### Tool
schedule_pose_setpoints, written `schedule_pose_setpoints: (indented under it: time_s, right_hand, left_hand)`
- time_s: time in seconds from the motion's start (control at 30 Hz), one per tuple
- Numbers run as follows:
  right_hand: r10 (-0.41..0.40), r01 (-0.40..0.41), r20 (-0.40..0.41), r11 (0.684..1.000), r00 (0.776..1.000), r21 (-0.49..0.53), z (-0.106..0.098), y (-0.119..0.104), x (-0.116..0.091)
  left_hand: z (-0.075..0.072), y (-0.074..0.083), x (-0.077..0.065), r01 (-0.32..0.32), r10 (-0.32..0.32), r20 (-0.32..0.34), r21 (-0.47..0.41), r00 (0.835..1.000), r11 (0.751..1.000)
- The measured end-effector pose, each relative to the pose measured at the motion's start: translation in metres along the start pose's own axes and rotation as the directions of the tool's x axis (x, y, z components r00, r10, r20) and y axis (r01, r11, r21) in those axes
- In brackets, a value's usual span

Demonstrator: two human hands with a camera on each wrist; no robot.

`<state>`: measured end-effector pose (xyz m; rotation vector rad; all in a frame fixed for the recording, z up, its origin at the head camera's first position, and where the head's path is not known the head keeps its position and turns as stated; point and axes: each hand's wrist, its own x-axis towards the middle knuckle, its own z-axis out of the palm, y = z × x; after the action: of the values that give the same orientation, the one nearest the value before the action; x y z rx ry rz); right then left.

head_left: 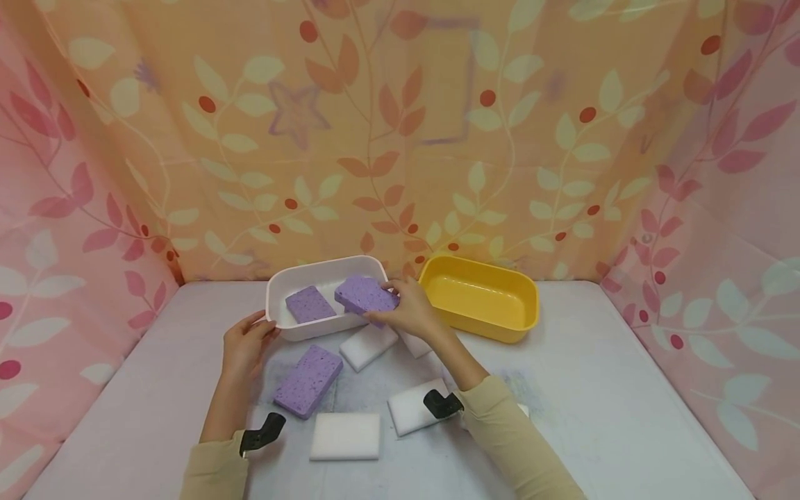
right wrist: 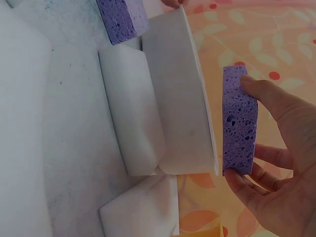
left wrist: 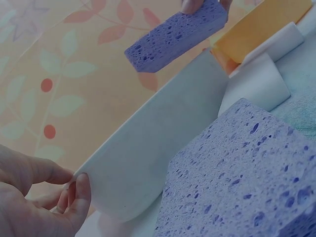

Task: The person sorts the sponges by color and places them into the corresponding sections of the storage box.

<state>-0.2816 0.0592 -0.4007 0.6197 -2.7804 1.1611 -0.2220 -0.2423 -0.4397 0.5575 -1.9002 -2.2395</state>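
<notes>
My right hand (head_left: 409, 310) grips a purple sponge (head_left: 362, 294) above the right end of a white tub (head_left: 321, 332). In the right wrist view that sponge (right wrist: 239, 121) is held by its edges between thumb and fingers, just over the rim. My left hand (head_left: 246, 347) pinches the tub's left front corner, thumb and fingers on the rim, as the left wrist view shows of this hand (left wrist: 44, 192). Another purple sponge (head_left: 309, 305) lies inside the tub on the left. A third purple sponge (head_left: 309, 381) rests on the table in front of the tub.
An empty-looking yellow tub (head_left: 481, 323) stands right of the white one. Several white sponges lie on the table, among them one in front (head_left: 345, 436), one by the right forearm (head_left: 415, 408) and one against the white tub (head_left: 369, 346). A patterned curtain (head_left: 375, 139) hangs behind.
</notes>
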Motion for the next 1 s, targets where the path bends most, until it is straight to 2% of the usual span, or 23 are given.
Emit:
schedule_pose_setpoints:
  time_s: [0.2,0.43,0.7,0.9,1.0]
  right_hand:
    - [0.011,-0.012,-0.014,1.000,1.000,-0.017,0.002,-0.006,0.008]
    - [0.093,-0.093,-0.001,0.996,0.996,0.014,0.005,-0.013,0.019]
    - [0.117,-0.117,-0.028,0.993,0.993,0.003,0.011,-0.014,0.032]
    - [0.120,-0.123,-0.057,0.991,0.991,-0.044,0.014,-0.015,0.041]
    - [0.149,-0.151,-0.056,0.988,0.987,-0.031,0.017,-0.016,0.045]
  left_hand:
    - [0.000,0.000,0.001,0.000,0.000,-0.002,-0.014,1.000,1.000]
    - [0.000,0.001,0.000,-0.006,0.006,0.007,-0.018,1.000,1.000]
    - [-0.001,0.001,0.000,0.003,-0.003,0.007,-0.004,1.000,1.000]
    - [-0.001,0.001,0.000,-0.004,0.004,0.012,-0.013,1.000,1.000]
    - [-0.001,0.000,0.001,0.000,0.000,0.010,-0.012,1.000,1.000]
